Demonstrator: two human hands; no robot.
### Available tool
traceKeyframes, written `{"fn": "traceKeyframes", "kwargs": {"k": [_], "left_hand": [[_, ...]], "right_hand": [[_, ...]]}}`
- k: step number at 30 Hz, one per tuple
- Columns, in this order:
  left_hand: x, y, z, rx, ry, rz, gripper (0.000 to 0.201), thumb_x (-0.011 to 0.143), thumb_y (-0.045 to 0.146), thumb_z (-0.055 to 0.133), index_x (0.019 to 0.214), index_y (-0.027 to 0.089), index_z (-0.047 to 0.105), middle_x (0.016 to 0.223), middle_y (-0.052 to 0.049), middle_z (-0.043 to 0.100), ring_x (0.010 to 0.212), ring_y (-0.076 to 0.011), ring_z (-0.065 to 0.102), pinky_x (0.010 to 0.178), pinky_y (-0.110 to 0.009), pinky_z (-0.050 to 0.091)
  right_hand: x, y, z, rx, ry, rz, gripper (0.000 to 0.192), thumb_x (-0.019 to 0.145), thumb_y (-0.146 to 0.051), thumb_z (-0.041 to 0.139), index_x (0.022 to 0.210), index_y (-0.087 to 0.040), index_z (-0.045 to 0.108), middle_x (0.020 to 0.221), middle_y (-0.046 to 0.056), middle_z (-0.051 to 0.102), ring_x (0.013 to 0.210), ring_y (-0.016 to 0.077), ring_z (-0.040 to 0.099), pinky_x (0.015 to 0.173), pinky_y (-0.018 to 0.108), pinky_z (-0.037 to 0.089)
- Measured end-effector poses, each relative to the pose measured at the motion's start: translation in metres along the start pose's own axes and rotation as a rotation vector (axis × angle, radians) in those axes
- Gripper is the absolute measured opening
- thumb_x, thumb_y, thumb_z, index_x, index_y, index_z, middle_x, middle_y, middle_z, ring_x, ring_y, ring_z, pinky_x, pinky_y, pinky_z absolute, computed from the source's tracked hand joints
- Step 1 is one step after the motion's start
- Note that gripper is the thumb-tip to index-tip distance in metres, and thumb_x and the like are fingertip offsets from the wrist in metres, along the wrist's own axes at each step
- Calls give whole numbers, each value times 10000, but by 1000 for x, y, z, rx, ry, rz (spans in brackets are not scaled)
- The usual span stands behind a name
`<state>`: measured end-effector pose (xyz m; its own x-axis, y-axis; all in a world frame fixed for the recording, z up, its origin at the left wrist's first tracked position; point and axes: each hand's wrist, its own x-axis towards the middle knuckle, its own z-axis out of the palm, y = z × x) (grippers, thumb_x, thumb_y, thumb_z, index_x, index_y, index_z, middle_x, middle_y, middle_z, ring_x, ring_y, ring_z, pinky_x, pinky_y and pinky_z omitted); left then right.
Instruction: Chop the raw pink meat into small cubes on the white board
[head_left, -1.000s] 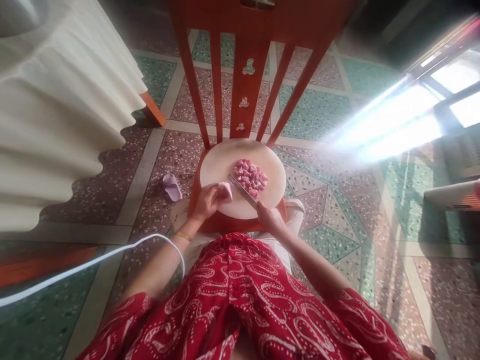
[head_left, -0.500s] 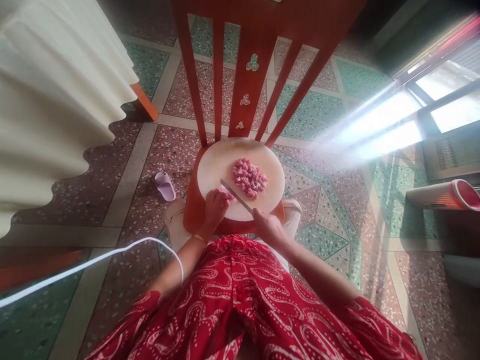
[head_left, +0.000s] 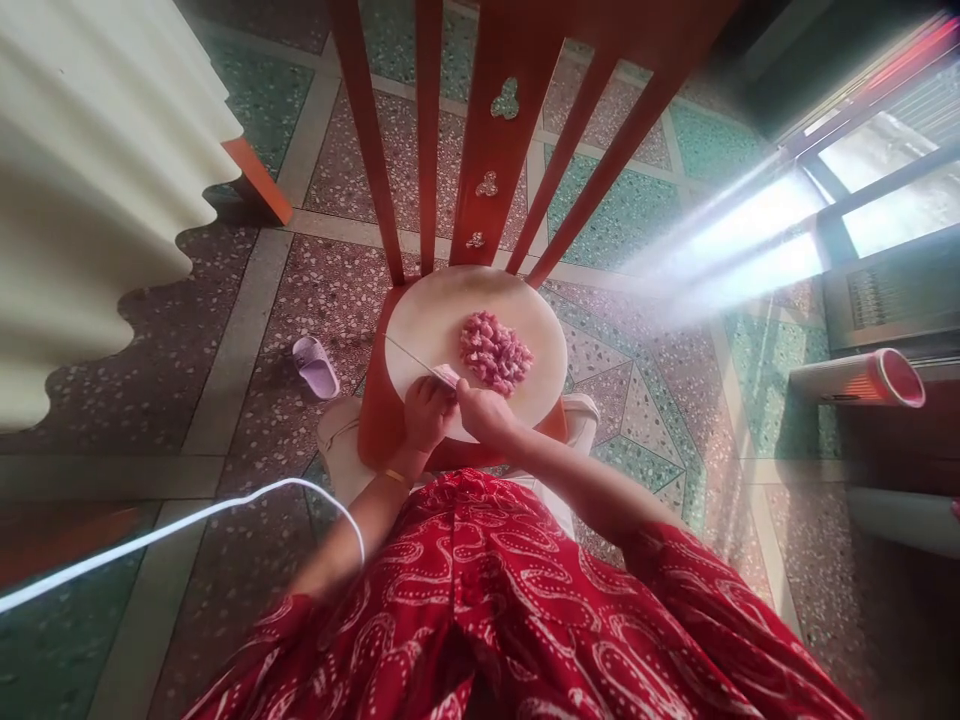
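Observation:
A round pale cutting board (head_left: pixel 424 310) lies on the seat of a red-brown wooden chair (head_left: pixel 375 420). On it, right of centre, is a heap of diced raw meat (head_left: pixel 495 352). My left hand (head_left: pixel 429 412) rests at the board's near-left edge, its fingers curled on a pink piece of meat (head_left: pixel 447 374), partly hidden. My right hand (head_left: pixel 484 412) is closed around the handle of a knife (head_left: pixel 418 360). The thin blade points to the far left, just beyond my left fingers and close to the piece of meat.
The chair's slatted back (head_left: pixel 487 150) rises beyond the board. A lilac slipper (head_left: pixel 316 368) lies on the tiled floor to the left. At far left hangs a pale cloth (head_left: pixel 97 200); a white cable (head_left: pixel 187 522) crosses to my left arm. A white cylindrical container (head_left: pixel 847 380) is at right.
My right hand has moved left with the knife, close to my left hand. The blade has swung further left and now lies beyond my left fingers. The whole view has shifted slightly.

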<state>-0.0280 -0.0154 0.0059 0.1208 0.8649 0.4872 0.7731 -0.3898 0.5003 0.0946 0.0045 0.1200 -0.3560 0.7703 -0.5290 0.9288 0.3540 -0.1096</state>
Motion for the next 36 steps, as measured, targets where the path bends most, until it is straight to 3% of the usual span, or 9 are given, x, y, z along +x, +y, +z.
{"fn": "traceKeyframes", "kwargs": {"k": [8,15,18,24,28,32,36], "left_hand": [[0,4,-1,-55,5,-90,109,810,292,555,848,207,611,934,-81,601,918,-238,511,858,-407,406],[1,0,1,-2,2,-83,64,808,246,549,796,201,593,863,-73,598,889,-243,518,836,-407,406],[2,3,0,8,12,-70,65,819,240,544,836,202,594,893,-76,605,895,-238,518,829,-399,406],[0,3,1,-33,45,-87,71,821,256,547,847,205,589,948,-80,611,932,-238,520,836,-403,411],[-2,-6,5,-1,10,-30,74,818,246,536,847,201,588,916,-80,613,931,-241,527,857,-413,416],[-2,-10,6,57,56,30,123,798,232,533,891,176,590,909,-103,612,926,-253,537,864,-422,430],[-4,-7,4,39,23,9,134,819,250,515,916,193,589,975,-99,608,968,-247,539,880,-427,426]], "right_hand": [[-53,40,19,-49,-195,113,211,897,-168,368,1096,-153,434,749,91,661,713,237,671,565,280,461],[6,15,4,-33,-61,16,275,893,-115,309,1141,-121,428,861,140,676,830,247,665,660,320,495],[4,15,-3,-4,-46,-20,279,886,-103,313,1143,-110,421,884,148,676,852,244,660,686,322,493],[-23,36,8,-53,-140,60,231,901,-139,353,1125,-139,407,855,133,664,815,235,668,644,295,488],[12,12,-5,-54,-77,-8,226,912,-137,329,1126,-139,404,900,137,663,853,224,661,666,284,489],[47,-14,-25,-9,-26,-95,209,908,-164,352,1097,-131,434,917,130,663,858,223,655,663,286,491],[24,12,-15,-1,-16,-82,240,892,-168,379,1121,-130,442,954,141,656,851,229,650,640,283,475]]}}
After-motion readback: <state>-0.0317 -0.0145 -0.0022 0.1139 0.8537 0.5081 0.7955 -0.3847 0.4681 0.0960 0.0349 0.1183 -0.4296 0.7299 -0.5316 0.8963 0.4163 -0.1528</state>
